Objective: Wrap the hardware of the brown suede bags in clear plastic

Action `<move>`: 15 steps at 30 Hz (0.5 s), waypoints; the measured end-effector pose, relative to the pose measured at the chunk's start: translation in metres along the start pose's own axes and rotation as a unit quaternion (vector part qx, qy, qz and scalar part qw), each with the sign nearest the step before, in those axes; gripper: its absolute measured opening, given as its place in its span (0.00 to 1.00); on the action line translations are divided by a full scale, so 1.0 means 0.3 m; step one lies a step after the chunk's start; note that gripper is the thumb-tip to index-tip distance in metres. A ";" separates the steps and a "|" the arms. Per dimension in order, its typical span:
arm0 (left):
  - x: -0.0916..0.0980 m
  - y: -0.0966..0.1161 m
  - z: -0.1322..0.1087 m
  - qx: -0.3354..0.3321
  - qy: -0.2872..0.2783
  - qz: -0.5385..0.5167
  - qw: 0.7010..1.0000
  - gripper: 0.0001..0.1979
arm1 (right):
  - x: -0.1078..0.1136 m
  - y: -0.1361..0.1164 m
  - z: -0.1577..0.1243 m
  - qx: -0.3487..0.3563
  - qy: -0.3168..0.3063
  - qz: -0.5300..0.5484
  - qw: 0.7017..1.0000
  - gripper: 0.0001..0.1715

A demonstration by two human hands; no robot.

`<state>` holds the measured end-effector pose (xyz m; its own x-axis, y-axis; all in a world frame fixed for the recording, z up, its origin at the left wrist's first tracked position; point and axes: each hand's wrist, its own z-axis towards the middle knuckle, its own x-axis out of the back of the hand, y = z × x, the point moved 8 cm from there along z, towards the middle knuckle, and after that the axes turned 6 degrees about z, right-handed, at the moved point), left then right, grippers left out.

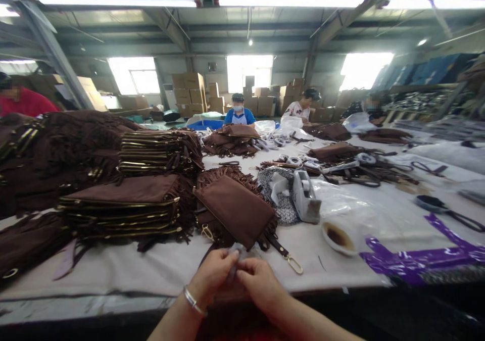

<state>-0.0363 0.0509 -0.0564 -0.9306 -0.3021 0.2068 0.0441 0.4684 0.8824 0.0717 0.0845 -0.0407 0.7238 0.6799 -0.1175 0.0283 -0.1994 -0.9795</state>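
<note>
My left hand (216, 274), with a silver bangle at the wrist, and my right hand (261, 283) meet at the table's front edge. The fingers of both are pinched on a small piece of thin, translucent plastic (235, 252). Just beyond them a brown fringed pouch (237, 207) lies flat on another one. A strap with a gold clasp (294, 263) sticks out to the right of the pouch. To the left is a stack of brown pouches (121, 207) with gold zippers.
A tape dispenser (306, 199) stands right of the pouch, near a bowl of brown residue (338, 237). Purple tape (420, 260) runs along the right front edge. More pouches (159, 151) are piled behind. Across the table sits a person in blue (239, 114); other people are farther off.
</note>
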 end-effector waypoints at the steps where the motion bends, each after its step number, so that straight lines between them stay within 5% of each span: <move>1: -0.001 0.010 0.005 -0.003 0.001 0.008 1.000 0.28 | 0.014 -0.033 -0.009 0.050 -0.006 -0.054 0.997 0.11; 5: -0.017 0.043 0.012 0.000 -0.020 0.006 1.000 0.26 | 0.114 -0.155 -0.049 0.217 0.073 -0.270 0.935 0.13; 8: -0.026 0.054 0.006 0.013 -0.043 -0.012 0.999 0.25 | 0.107 -0.223 -0.053 0.315 0.056 -0.395 0.861 0.14; 12: -0.027 0.052 -0.007 0.021 -0.058 -0.026 0.998 0.21 | 0.041 -0.243 -0.015 0.360 -0.003 -0.522 0.773 0.10; 15: -0.016 0.048 -0.022 0.009 -0.047 -0.012 0.999 0.17 | 0.014 -0.235 0.018 0.353 -0.026 -0.552 0.755 0.09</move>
<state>-0.0289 0.0536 -0.0419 -0.9615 -0.2343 0.1435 0.0148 0.4773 0.8786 0.0689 0.1051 0.0271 0.4996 0.1878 0.8456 0.2055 0.9227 -0.3263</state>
